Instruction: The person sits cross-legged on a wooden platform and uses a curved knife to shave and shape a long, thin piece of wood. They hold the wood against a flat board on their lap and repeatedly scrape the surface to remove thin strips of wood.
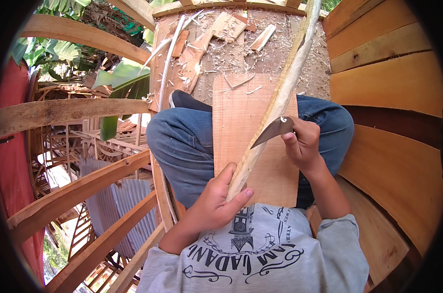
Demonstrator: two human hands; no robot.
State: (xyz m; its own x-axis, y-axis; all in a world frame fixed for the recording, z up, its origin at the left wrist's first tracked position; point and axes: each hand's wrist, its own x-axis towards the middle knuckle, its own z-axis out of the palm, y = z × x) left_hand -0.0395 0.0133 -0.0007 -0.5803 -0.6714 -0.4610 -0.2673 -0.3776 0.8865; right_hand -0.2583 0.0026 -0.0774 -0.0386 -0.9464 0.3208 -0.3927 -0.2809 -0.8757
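Note:
My left hand (pixel 224 200) is wrapped round the near end of a long pale wooden pole (pixel 283 85), which slants up and away to the far right. In my right hand (pixel 302 141) is a knife with a broad dark blade (pixel 273 131); its handle is hidden in my fist. The blade lies across the pole, touching it a little beyond my left hand. Beneath the pole a flat wooden board (pixel 231 127) rests over my lap, between my bent knees.
Wood shavings and offcuts (pixel 226 27) litter the plank floor (pixel 221 61) ahead. A long thin strip (pixel 168 63) lies at its left side. Wooden rails (pixel 75 115) border the left, with a drop beyond them. A plank wall (pixel 387 83) stands close on the right.

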